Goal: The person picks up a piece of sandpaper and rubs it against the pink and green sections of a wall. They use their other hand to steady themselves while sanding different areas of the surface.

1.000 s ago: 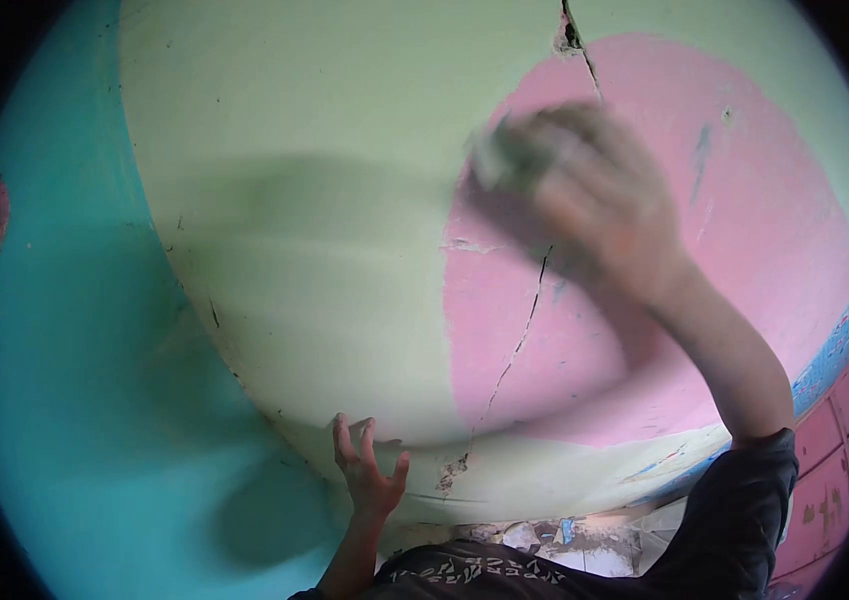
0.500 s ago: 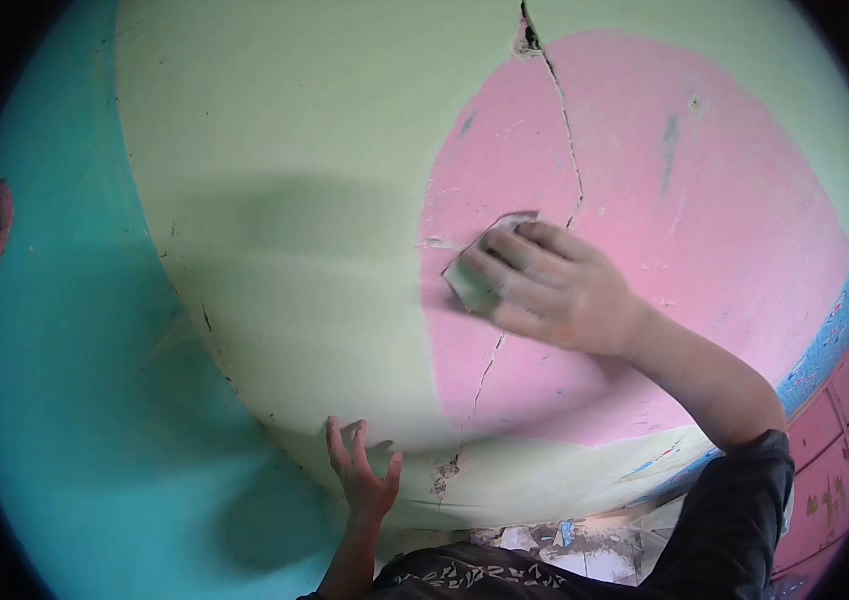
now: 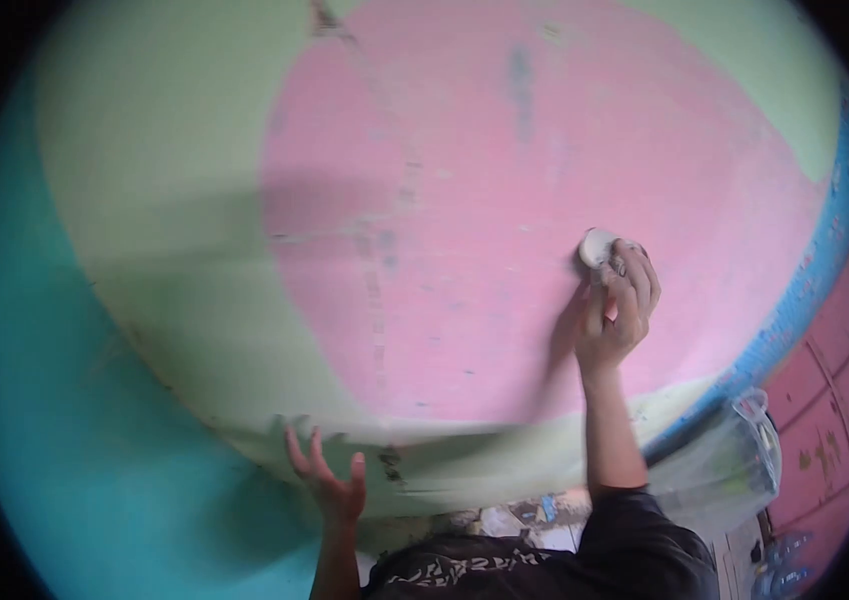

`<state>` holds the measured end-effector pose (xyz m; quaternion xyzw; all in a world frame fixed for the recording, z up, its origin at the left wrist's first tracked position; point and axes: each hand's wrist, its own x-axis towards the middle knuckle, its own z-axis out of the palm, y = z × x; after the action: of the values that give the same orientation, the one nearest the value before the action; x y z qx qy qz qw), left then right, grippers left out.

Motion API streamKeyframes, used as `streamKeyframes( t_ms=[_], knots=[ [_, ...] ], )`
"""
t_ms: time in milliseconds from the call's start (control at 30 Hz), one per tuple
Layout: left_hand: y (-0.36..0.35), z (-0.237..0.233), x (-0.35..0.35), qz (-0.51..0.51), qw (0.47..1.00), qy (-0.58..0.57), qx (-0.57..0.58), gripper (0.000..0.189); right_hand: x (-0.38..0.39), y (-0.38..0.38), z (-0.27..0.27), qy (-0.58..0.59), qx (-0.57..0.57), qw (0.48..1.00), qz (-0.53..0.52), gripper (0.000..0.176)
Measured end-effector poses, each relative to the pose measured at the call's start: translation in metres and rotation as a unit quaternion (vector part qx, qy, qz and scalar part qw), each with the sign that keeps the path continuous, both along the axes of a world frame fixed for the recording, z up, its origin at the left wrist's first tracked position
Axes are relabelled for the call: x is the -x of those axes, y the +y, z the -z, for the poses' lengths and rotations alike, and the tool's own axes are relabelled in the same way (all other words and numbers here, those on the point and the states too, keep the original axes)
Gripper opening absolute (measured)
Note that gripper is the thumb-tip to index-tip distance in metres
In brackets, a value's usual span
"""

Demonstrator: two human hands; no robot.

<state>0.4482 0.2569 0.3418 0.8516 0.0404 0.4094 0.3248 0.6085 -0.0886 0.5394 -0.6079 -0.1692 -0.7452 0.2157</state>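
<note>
My right hand [image 3: 622, 305] is closed around a pale, folded piece of sandpaper [image 3: 596, 248], held against the pink patch [image 3: 474, 290] of the painted wall. The fingers hide part of the sandpaper. Lower down and to the left, my left hand [image 3: 332, 484] has its fingers spread. Its fingertips are at the pale green part of the wall [image 3: 194, 330], and nothing is in it. A crack [image 3: 376, 310], blurred by motion, runs down the pink patch, with a chipped hole [image 3: 326, 20] at its top.
Turquoise paint [image 3: 34, 400] covers the wall at the left. A blue band [image 3: 812, 275] borders the right side, beside a pink tiled surface [image 3: 824, 420]. A clear plastic bag [image 3: 724, 465] stands at lower right. Debris [image 3: 504, 520] lies on the floor by the wall's foot.
My right hand has moved right across the pink patch with the sandpaper, away from the crack. The view has shifted right, bringing the plastic bag into sight. My left hand remains spread at the wall.
</note>
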Motion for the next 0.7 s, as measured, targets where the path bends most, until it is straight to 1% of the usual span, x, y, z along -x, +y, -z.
streamKeyframes(
  t_ms=[33,67,133,167,200,267,300,367,400,433,467,533,600,633,700],
  knots=[
    [-0.010,0.000,-0.002,0.003,1.000,-0.003,0.012,0.076,0.001,-0.010,0.011,-0.003,-0.108,0.994,-0.020,0.018],
    [-0.024,-0.001,-0.004,0.001,1.000,-0.005,0.022,0.076,0.001,-0.012,0.025,-0.001,-0.030,0.998,0.058,0.022],
    [-0.057,-0.006,-0.006,0.017,1.000,0.003,0.018,0.077,0.015,-0.014,0.061,0.077,0.129,0.988,-0.030,0.025],
    [-0.069,-0.010,-0.008,0.022,1.000,0.006,0.011,0.077,0.021,-0.022,0.066,0.082,0.151,0.985,-0.030,0.024],
    [-0.081,-0.011,-0.010,0.024,1.000,0.002,-0.010,0.077,0.016,-0.043,0.071,0.075,0.089,0.993,0.002,0.023],
    [-0.109,-0.010,-0.014,0.038,0.998,-0.003,-0.045,0.077,0.001,-0.106,0.082,0.068,-0.029,0.994,0.078,0.022],
    [-0.124,-0.013,-0.016,0.041,0.998,-0.007,-0.036,0.076,0.002,-0.128,0.083,0.071,-0.135,0.984,0.090,0.018],
    [-0.158,-0.015,-0.024,0.050,0.999,-0.016,-0.010,0.075,0.000,-0.145,0.105,0.074,-0.124,0.984,0.106,0.016],
    [-0.177,-0.015,-0.028,0.047,0.998,-0.028,-0.025,0.076,0.000,-0.142,0.118,0.076,-0.121,0.983,0.112,0.015],
    [-0.191,-0.014,-0.034,0.043,0.997,-0.038,-0.047,0.077,0.007,-0.136,0.130,0.104,-0.048,0.993,0.039,0.013],
    [-0.201,-0.014,-0.037,0.040,0.995,-0.048,-0.072,0.078,0.020,-0.132,0.135,0.142,0.005,0.989,-0.031,0.013],
    [-0.220,-0.014,-0.039,0.021,0.996,-0.048,-0.078,0.078,0.008,-0.168,0.155,0.121,-0.034,0.992,0.008,0.011],
    [-0.236,-0.010,-0.036,-0.007,0.996,-0.040,-0.075,0.077,-0.001,-0.217,0.154,0.127,-0.208,0.969,0.040,0.010],
    [-0.242,-0.010,-0.033,-0.022,0.996,-0.031,-0.075,0.076,-0.001,-0.232,0.153,0.128,-0.292,0.946,0.056,0.009],
    [-0.249,-0.010,-0.031,-0.046,0.996,-0.015,-0.078,0.075,0.000,-0.239,0.158,0.140,-0.298,0.942,0.061,0.009]
  ],
)
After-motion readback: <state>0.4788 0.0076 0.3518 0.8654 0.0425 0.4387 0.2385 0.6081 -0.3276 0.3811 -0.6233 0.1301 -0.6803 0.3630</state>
